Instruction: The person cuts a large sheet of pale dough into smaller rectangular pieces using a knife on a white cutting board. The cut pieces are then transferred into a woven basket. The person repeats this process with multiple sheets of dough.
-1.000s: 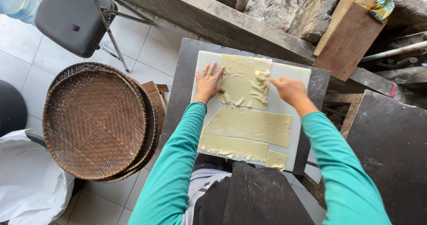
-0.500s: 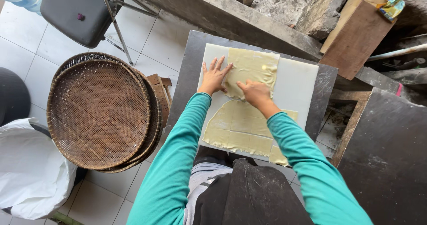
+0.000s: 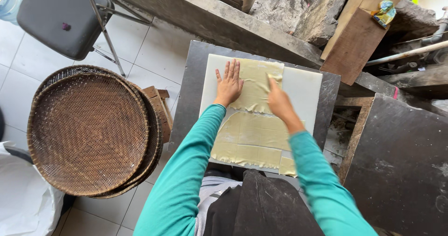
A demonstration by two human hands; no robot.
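The left hand (image 3: 228, 86) lies flat, fingers spread, pressing the left edge of a pale yellow thin dough sheet (image 3: 254, 84). The right hand (image 3: 279, 100) has pinched that sheet's right edge and lifts a corner. The sheet sits at the twelve o'clock end of a white rectangular board (image 3: 303, 89) on a dark grey table (image 3: 186, 105). Toward six o'clock lie cut yellow dough pieces (image 3: 252, 140). At nine o'clock, stacked round woven bamboo trays (image 3: 88, 128) rest.

Two dough sheets (image 3: 254, 138) (one board (image 3: 303, 89)), two woven trays (image 3: 86, 128)
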